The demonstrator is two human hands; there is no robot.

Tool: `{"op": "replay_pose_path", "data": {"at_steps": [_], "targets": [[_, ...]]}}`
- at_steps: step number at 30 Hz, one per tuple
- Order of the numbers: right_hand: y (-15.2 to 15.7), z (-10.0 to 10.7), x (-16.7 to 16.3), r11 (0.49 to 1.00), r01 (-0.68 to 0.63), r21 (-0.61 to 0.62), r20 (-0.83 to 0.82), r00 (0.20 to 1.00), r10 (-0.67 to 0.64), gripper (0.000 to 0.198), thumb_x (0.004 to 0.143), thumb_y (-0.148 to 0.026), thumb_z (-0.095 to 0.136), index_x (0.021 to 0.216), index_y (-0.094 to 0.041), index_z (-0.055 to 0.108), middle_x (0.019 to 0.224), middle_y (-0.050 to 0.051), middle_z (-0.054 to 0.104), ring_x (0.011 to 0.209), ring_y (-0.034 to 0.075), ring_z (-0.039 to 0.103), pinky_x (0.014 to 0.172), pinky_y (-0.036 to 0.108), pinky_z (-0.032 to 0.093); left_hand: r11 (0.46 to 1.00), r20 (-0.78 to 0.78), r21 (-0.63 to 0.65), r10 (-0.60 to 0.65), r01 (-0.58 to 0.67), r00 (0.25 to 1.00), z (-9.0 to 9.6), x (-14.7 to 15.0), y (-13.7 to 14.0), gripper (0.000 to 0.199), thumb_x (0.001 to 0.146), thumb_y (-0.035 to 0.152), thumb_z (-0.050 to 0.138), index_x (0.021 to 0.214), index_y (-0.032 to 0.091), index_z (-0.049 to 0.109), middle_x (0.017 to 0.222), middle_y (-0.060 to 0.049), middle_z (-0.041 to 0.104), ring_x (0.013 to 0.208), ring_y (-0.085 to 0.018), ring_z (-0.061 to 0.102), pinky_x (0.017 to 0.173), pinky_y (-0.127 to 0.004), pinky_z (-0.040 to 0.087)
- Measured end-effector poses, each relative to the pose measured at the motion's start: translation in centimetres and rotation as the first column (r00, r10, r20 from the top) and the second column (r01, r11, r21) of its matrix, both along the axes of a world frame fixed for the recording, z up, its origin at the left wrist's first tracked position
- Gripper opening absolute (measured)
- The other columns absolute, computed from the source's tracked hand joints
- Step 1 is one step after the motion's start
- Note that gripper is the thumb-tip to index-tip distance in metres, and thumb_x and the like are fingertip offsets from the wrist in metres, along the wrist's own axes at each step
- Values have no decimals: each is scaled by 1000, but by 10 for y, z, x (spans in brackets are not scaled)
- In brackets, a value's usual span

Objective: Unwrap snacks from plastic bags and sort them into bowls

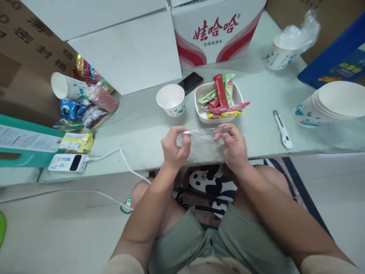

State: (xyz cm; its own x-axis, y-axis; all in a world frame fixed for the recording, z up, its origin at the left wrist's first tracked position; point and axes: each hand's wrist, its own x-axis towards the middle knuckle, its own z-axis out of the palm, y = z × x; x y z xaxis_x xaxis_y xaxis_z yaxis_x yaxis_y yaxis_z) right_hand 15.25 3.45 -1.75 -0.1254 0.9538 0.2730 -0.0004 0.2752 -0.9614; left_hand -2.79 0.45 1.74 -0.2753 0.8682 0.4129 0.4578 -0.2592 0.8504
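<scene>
A clear plastic bag (203,146) is stretched between my two hands at the table's front edge. My left hand (176,146) pinches its upper left corner between thumb and index finger. At the upper right corner, my right hand (234,144) grips the same bag with thumb and fingertips. Just beyond them stands a white bowl (201,110) holding several wrapped snack bars, among them a red-wrapped bar (221,91). Left of the bowl, a paper cup (171,101) with a blue leaf print stands upright. A dark phone (191,82) lies behind the cup.
To the right lie a box cutter (282,129) and stacked paper cups (316,110). A cup stuffed with plastic film (299,36) stands behind. Packaged snacks (99,99) pile up at left, near a white power bank (68,163) with a cable. Boxes (216,32) line the back.
</scene>
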Motion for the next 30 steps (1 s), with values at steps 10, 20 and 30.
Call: {"op": "replay_pose_path", "data": {"at_steps": [10,20,30], "targets": [[2,-2,-3,907,-189,-377,-114,981,157,33,79,-48,73,75,-24,51,69,-2,65,67,17,64,69,33,55,712,724,-468,-31,524,689,-7,-19,18,46,65,38,82,103,19,62,89,-6,76,78,-20,73,72,-32,58],[9,11,11,829,-318,-460,-352,923,158,19,69,-31,67,86,-25,73,71,0,69,58,16,61,57,32,54,718,670,-436,-143,542,728,3,-28,23,20,66,29,70,83,20,64,56,4,58,43,-12,52,41,-24,42],[13,4,11,855,-97,-509,-6,994,110,40,59,-37,78,93,-24,59,73,-4,64,64,16,56,62,30,46,757,411,-383,-373,529,832,-22,-29,30,30,66,23,73,91,21,57,88,2,60,64,-9,55,61,-23,48]]}}
